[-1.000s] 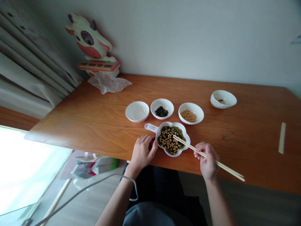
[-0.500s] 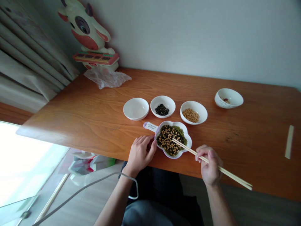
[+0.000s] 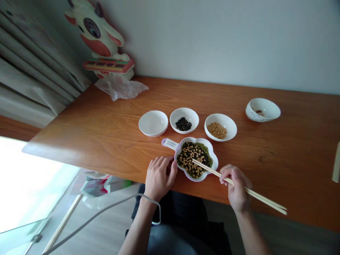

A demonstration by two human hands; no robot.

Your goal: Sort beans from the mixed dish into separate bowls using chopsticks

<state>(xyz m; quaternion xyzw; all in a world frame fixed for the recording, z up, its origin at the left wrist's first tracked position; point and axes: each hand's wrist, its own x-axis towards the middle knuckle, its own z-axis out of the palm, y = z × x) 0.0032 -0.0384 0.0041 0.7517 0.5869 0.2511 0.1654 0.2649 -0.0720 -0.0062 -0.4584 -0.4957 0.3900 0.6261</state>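
Observation:
A white flower-shaped dish [image 3: 214, 165] with a short labelled handle sits near the table's front edge. It holds mixed beans [image 3: 190, 152]: tan, black and small green ones. My left hand [image 3: 160, 177] is at the dish's left side, thumb and fingers closed against its rim below the handle. Wooden chopsticks [image 3: 212, 171] are gripped in my right hand [image 3: 236, 186], right of the dish. Their tips are close together among the beans; whether a bean is between them I cannot tell.
Behind the dish stand a white bowl [image 3: 153, 124] with nothing visible inside, a bowl of black beans [image 3: 195, 115] and a bowl of tan beans [image 3: 231, 126]. A patterned bowl [image 3: 268, 109] is farther right. A plastic bag [image 3: 120, 88] and cow toy [image 3: 102, 42] occupy the back left.
The chopstick tips have shifted slightly left and down within the beans. My left hand stays against the dish. The camera view has moved a little.

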